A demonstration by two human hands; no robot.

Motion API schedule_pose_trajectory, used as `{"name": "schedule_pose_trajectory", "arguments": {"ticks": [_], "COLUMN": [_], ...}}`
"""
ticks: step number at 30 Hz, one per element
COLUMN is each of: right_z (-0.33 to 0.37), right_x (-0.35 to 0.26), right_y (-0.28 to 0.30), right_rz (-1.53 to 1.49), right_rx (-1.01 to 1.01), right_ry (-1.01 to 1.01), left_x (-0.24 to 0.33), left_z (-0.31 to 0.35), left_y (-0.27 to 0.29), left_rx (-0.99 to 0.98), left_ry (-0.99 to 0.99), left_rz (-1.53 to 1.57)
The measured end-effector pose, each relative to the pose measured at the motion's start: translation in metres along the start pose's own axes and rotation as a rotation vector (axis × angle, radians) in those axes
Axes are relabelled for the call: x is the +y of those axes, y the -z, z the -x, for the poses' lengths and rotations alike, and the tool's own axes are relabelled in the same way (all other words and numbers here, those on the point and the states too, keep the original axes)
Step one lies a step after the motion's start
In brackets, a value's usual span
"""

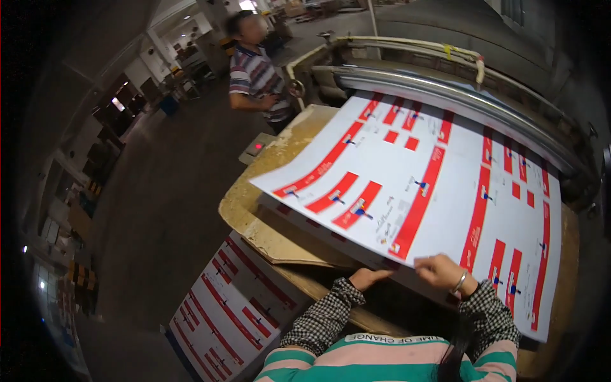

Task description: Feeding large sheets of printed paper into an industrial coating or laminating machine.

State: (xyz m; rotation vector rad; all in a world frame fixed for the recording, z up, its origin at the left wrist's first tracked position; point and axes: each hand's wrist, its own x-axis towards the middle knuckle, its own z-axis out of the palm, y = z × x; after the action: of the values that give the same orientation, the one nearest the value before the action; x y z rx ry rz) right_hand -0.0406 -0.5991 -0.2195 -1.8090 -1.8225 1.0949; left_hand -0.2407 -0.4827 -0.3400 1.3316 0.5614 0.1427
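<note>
A large white printed sheet (pixel 464 159) with red bars and small blue marks slopes down toward me from the rollers. My right hand (pixel 440 272), with a bracelet at its wrist, is closed on the sheet's near edge, fingers curled. To its left, my left hand (pixel 370 278) is just below that edge, one digit stretched toward the right; its other fingers are partly hidden. Part of another printed layer shows beneath the raised left corner of the top sheet. Checkered sleeves cover both my forearms.
A machine with metal rollers (pixel 445 95) and a pale pipe frame (pixel 394 41) stands beyond the sheet. Under it is a worn tan board (pixel 273 239). More printed sheets (pixel 223 312) lie lower left. A person (pixel 258 73) in a striped shirt stands by a control box (pixel 257 148).
</note>
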Motion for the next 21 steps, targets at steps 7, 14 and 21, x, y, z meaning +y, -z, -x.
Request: {"name": "schedule_pose_trajectory", "arguments": {"ticks": [7, 14, 21], "right_z": [0.007, -0.019, -0.045], "right_x": [0.003, 0.067, 0.075], "right_y": [-0.021, -0.031, -0.046], "right_rz": [-0.090, -0.125, 0.218], "right_rx": [0.399, 0.418, 0.275], "right_ry": [0.224, 0.101, 0.036], "left_x": [0.028, -0.007, -0.007], "left_z": [0.008, -0.009, -0.004], "left_y": [-0.006, -0.003, -0.001], "left_rx": [-0.132, 0.082, 0.036], "left_ry": [0.194, 0.076, -0.100], "left_rz": [-0.938, 0.407, 0.452]}}
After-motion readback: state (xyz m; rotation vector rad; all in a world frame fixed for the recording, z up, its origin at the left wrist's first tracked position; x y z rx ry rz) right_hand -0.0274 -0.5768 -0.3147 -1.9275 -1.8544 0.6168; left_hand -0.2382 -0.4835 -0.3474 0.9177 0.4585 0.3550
